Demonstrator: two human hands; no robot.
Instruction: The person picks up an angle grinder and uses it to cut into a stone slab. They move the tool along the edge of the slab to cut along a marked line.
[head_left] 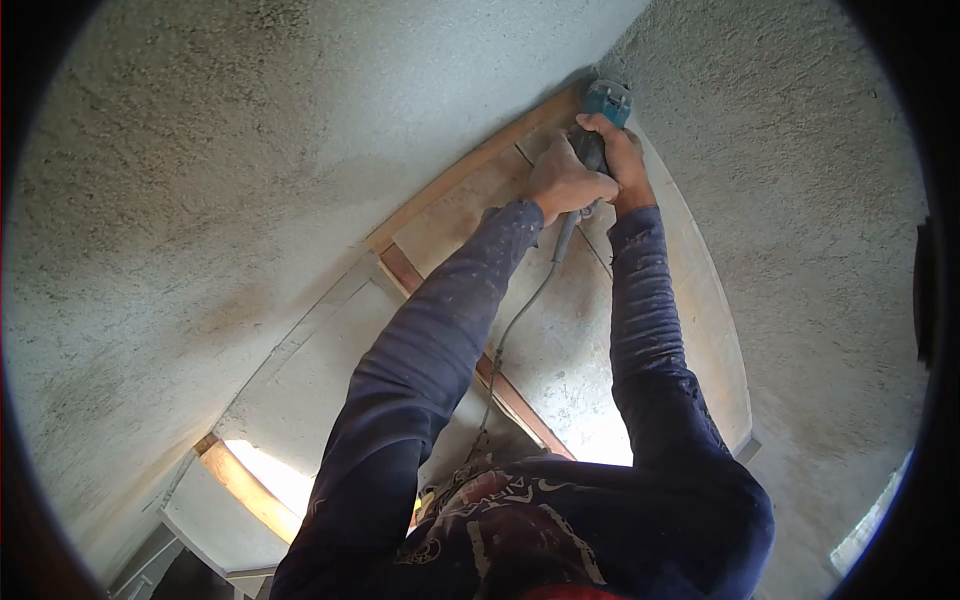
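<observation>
A corded power tool (pixel 606 100) with a teal housing and a dark rear grip is held where the two walls meet, at the top of the view. My left hand (pixel 568 180) is closed around the dark grip. Just to its right, my right hand (pixel 622 155) wraps the tool's body, its thumb lying across near the teal part. A grey cord (pixel 525 310) hangs from the rear of the tool and runs down towards my body. The tool's working end is hidden, and I cannot make out what it touches.
Rough plastered walls rise on the left (pixel 190 200) and right (pixel 800 200). Pale stepped panels (pixel 560 330) lie between them, with a wooden strip (pixel 470 160) along the left wall and a brown wooden edge (pixel 515 400) crossing under the cord. Bright light falls low down.
</observation>
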